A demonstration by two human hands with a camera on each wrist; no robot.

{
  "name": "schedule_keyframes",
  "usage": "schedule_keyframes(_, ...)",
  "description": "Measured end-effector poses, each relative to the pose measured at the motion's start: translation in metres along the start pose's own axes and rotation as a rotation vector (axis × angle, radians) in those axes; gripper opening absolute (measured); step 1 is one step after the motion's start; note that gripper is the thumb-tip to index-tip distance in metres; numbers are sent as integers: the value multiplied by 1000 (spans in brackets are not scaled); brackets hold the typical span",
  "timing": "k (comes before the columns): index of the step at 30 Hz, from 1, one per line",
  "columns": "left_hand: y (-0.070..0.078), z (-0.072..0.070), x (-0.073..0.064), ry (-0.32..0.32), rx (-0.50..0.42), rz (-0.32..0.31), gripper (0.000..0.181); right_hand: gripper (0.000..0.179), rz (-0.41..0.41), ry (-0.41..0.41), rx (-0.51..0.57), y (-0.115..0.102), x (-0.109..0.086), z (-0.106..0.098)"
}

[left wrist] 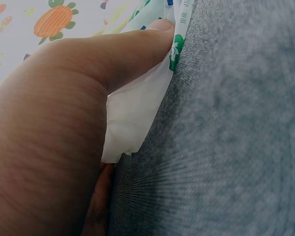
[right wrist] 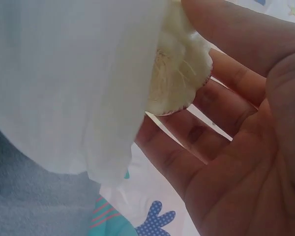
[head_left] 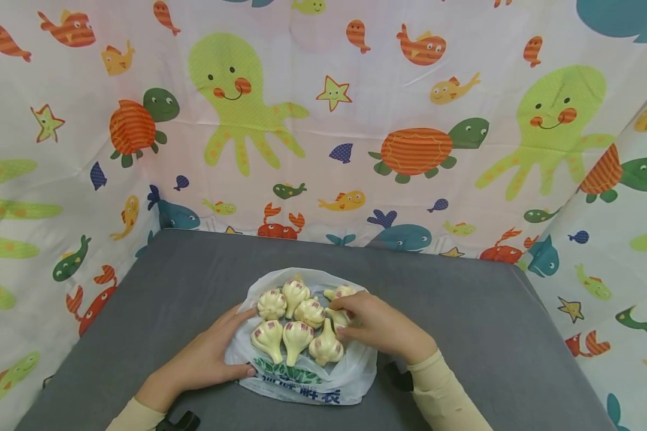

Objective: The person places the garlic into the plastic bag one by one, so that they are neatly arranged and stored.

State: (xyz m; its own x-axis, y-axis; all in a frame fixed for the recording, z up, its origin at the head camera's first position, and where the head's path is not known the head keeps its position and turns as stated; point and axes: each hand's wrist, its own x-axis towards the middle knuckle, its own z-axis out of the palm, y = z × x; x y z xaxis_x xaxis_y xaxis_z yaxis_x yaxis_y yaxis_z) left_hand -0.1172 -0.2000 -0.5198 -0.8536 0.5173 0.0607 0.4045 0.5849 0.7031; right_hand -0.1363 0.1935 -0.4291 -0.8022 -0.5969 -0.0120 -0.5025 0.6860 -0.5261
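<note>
A white plastic bag (head_left: 361,365) with green and blue print lies on the grey table, its mouth spread wide. Several whole garlic bulbs (head_left: 298,335), cream with purplish marks, sit in it. My left hand (head_left: 210,353) holds the bag's left side, fingers at the rim and thumb against the printed front; the left wrist view shows the thumb (left wrist: 132,56) on the plastic. At the bag's right side my right hand (head_left: 380,323) grips a garlic bulb (right wrist: 179,73) between thumb and fingers. In the right wrist view the bag's wall covers part of that bulb.
The grey table (head_left: 463,335) extends around the bag on all sides. A white curtain (head_left: 313,143) printed with sea animals hangs behind it and along both sides. Dark wrist straps (head_left: 399,377) show at the sleeves.
</note>
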Motion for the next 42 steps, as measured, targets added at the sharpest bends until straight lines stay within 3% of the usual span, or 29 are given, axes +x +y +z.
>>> schedule_keyframes(7, 0, 0, 0, 5, 0, 1, 109, 42, -34, -31, 3, -3, 5, 5)
schedule_keyframes(14, 0, 0, 0, 6, 3, 3, 109, 45, 4, -70, 22, -4, 4, 6)
schedule_keyframes(25, -1, 0, 1, -3, 6, -8, 108, 46, 29, -67, 47, -5, 3, 3)
schedule_keyframes(37, 4, -3, 2, -4, 23, 22, 110, 41, 12, -8, 26, -6, -2, -8)
schedule_keyframes(42, 16, -11, 7, 54, 98, -3, 100, 55, 59, 61, -67, -8, -5, -18)
